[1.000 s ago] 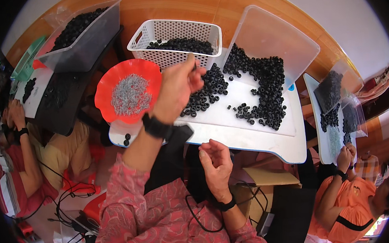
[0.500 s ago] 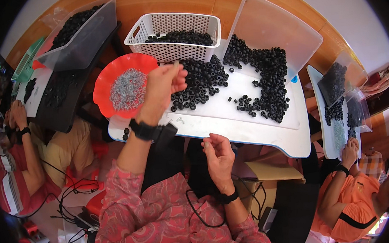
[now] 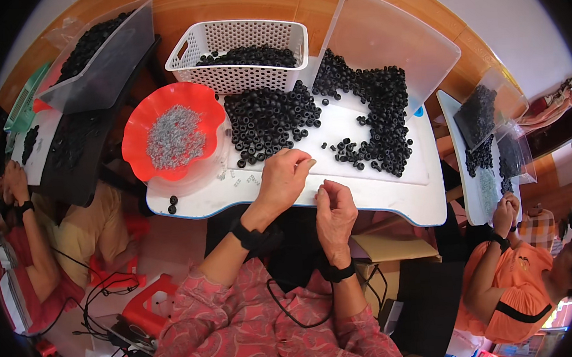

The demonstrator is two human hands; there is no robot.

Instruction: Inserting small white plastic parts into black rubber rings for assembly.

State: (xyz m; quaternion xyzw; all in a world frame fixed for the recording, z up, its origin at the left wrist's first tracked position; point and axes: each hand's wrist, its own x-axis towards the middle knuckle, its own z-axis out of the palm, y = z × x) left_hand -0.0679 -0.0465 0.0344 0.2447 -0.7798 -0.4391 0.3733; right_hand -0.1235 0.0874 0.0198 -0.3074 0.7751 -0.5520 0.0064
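My left hand is over the near edge of the white table, thumb and fingers pinched together. My right hand is close beside it at the table's edge, fingers curled and thumb pressed to the forefinger. Whatever either pinch holds is too small or hidden to make out. Just beyond my left hand lies a heap of small black ring-like parts. A second heap of black parts spreads to the right. On the left, a red wavy-rimmed dish holds many tiny silvery metal pieces.
A white perforated basket with black parts stands at the back. Behind the right heap a clear plastic bin is tipped on its side. People work at side tables, one in an orange shirt. Cables trail at the lower left.
My left hand has come back from above the black heap beside the red dish, down and right toward my right hand. The right hand stays curled near the table edge.
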